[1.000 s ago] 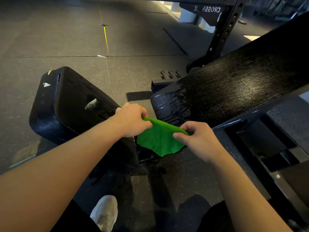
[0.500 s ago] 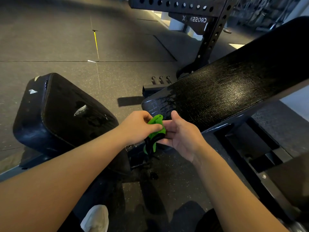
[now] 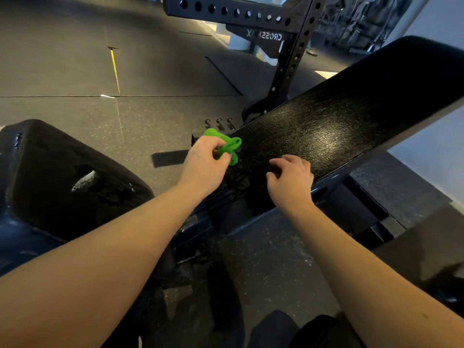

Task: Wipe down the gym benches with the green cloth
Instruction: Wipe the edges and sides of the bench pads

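Now green cloth [image 3: 224,146] bunched in left fingers [image 3: 221,156], bench [image 3: 326,136]

A dark speckled rubber floor [image 3: 62,71] fills the view from nine to twelve o'clock, crossed by tile seams and a yellow line [image 3: 115,67] at eleven o'clock. A black steel rack [image 3: 288,61] with rows of holes stands at one o'clock, carrying mirrored white lettering. Blurred gym equipment [image 3: 356,23] sits beyond it.
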Motion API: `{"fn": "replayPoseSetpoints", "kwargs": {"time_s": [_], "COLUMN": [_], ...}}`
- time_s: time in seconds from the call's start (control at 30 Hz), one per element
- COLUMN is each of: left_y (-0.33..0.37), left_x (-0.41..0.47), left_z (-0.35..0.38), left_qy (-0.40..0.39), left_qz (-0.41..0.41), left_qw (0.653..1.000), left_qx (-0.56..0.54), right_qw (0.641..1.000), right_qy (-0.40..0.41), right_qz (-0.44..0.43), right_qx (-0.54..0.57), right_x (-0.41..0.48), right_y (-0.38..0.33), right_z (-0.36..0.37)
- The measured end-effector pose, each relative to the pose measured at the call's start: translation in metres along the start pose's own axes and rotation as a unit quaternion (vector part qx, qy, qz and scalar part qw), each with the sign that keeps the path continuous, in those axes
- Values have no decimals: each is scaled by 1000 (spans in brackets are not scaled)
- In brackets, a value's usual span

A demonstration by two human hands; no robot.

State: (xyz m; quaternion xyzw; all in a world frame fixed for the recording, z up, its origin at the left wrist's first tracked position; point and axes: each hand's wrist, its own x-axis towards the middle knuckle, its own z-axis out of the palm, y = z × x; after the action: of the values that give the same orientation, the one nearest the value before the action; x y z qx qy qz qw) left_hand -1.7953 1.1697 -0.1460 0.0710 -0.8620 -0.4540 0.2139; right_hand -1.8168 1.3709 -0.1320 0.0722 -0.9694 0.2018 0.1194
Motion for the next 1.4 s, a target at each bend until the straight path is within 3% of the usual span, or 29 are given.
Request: {"fn": "replayPoseSetpoints", "kwargs": {"time_s": [0.1,0.17,0.37,0.6,0.7,0.83,0.97,1.07,1.23,1.4], "left_y": [-15,-23,-6,0,0,-16,-26,-32,-34,-30], "left_x": [-3,-11,-5,-10,-9,-4,0,21,65,13], "left_z": [40,58,53,64,69,74,86,98,109,103], "left_qy": [-136,-200,-153,-164,-167,-174,-113,-85,-60,-12], "left_qz": [55,70,-4,-15,10,59,89,119,97,140], "left_qw": [986,966,983,968,957,959,971,972,977,980], "left_qx": [83,149,105,189,236,217,189,186,183,140], "right_qw": [986,980,982,986,987,979,958,954,955,954], "right_qy": [-39,-35,0,38,74,177,280,300,298,298], "right_qz": [-21,-38,-36,-40,-37,-56,-62,-22,12,15], "right_qx": [-161,-194,-187,-158,-136,-80,-23,-1,3,37], "right_x": [-3,-9,-11,-12,-13,-10,-21,-41,-56,-55], "right_y": [14,24,25,31,34,37,45,42,37,32], "right_z": [14,23,33,42,47,61,77,88,95,97]}}
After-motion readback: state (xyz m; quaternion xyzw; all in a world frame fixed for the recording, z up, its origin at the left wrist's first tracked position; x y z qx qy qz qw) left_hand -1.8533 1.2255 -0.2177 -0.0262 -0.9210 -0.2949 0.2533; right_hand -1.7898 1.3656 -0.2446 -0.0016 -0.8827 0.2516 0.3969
